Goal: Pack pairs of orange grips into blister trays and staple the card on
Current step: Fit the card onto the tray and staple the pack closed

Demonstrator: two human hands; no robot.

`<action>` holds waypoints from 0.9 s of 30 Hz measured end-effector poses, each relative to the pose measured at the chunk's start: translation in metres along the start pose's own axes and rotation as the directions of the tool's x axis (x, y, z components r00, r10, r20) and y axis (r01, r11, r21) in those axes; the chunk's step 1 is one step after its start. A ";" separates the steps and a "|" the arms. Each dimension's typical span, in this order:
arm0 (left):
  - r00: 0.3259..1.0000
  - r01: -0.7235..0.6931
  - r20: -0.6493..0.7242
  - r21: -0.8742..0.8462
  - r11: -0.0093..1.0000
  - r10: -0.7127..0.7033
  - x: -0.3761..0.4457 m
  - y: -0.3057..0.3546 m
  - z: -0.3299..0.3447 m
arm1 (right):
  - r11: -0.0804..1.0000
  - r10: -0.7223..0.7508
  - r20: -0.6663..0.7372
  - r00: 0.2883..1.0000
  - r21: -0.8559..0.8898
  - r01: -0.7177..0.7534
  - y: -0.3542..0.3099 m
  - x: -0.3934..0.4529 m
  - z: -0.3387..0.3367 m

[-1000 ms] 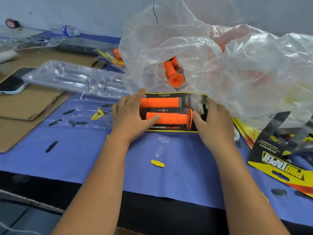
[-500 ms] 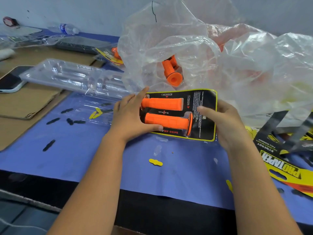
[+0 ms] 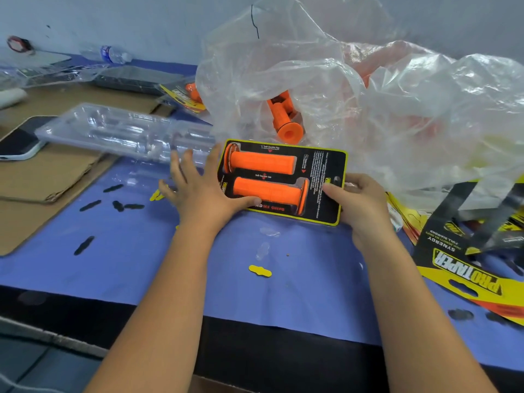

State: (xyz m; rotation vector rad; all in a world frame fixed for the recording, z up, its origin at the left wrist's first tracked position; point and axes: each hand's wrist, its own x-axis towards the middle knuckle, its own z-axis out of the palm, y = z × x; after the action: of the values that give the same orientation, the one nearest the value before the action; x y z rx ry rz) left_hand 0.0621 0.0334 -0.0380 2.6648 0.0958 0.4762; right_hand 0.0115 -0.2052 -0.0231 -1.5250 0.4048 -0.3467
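Head view, nearest the body: two bare forearms reach forward over the dark front edge of the tabletop point(image 3: 283, 344) and its blue cover sheet point(image 3: 141, 251). A small yellow punch-out point(image 3: 260, 271) lies on the sheet between the arms, with dark slugs of the same shape scattered to the left.

Further in, the left hand point(image 3: 198, 191) lies with fingers spread and straight, its thumb pressed on the lower edge of the packed blister card point(image 3: 326, 191). The right hand point(image 3: 357, 199) grips the card's right end, thumb on top and fingers curled under. The black card with yellow border sits just above the sheet, tilted slightly, and carries two orange grips point(image 3: 266, 190) side by side under clear plastic, flanges at opposite ends.

To the right, loose printed cards point(image 3: 465, 268) in black and yellow lie overlapping. To the left, flattened cardboard point(image 3: 48, 177) carries a phone point(image 3: 17, 143), and a stack of empty clear blister trays point(image 3: 119, 131) sits just beyond the left hand's fingertips.

Behind the card, a large crumpled clear plastic bag point(image 3: 397, 109) holds more orange grips; a loose grip point(image 3: 283, 120) shows at its mouth. At the far wall lie a dark tray and a water bottle point(image 3: 113, 53).
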 end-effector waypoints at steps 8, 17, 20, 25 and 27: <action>0.980 0.195 0.094 -0.251 0.948 -0.177 0.010 0.000 -0.001 | 0.998 -0.012 0.083 0.997 -0.059 0.017 0.007 -0.003 0.006; 0.716 0.288 -0.108 -0.854 0.433 -0.690 0.023 -0.014 -0.007 | 0.999 0.025 -0.015 1.000 0.034 -0.025 0.007 0.002 0.006; 0.700 0.267 -0.111 -0.875 0.403 -0.705 0.023 -0.014 -0.009 | 0.988 0.072 -0.015 0.997 0.139 -0.069 0.004 0.002 0.002; 0.692 0.244 -0.143 -0.876 0.417 -0.707 0.021 -0.009 -0.010 | 0.951 0.095 -0.053 0.994 0.300 -0.075 -0.001 -0.001 -0.001; 0.695 0.229 -0.146 -0.883 0.410 -0.704 0.021 -0.010 -0.011 | 0.933 0.100 -0.067 0.993 0.353 -0.071 -0.002 -0.001 0.000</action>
State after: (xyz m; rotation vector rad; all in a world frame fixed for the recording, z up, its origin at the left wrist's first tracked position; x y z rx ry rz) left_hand 0.0777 0.0496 -0.0262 1.3942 0.6472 0.7697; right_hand 0.0104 -0.2051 -0.0214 -1.1433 0.4484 -0.3928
